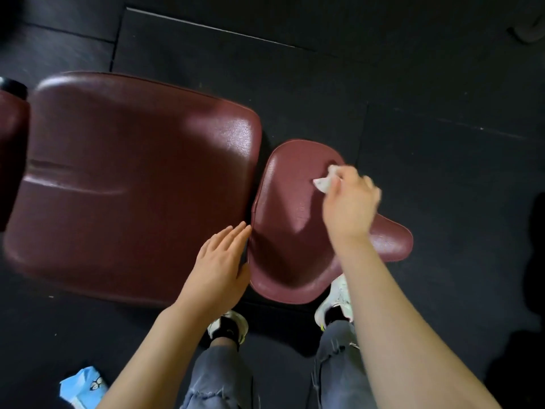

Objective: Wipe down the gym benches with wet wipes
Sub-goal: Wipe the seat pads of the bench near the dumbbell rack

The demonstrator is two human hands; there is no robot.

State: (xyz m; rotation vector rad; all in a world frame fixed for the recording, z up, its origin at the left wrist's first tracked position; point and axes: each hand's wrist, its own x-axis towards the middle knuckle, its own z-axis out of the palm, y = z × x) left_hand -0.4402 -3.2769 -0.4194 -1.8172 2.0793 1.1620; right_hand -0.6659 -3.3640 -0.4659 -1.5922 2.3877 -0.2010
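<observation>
Maroon vinyl covers both bench pads: a big back pad (132, 178) and, just right of it, a smaller seat pad (295, 231). On the seat pad the right hand (349, 202) grips a crumpled white wipe (326, 180), its fingers curled round it. Beside it the left hand (221, 267) lies flat with straight fingers at the back pad's near corner, beside the gap. A blue pack of wipes (84, 386) sits on the black floor (413, 98) at lower left
</observation>
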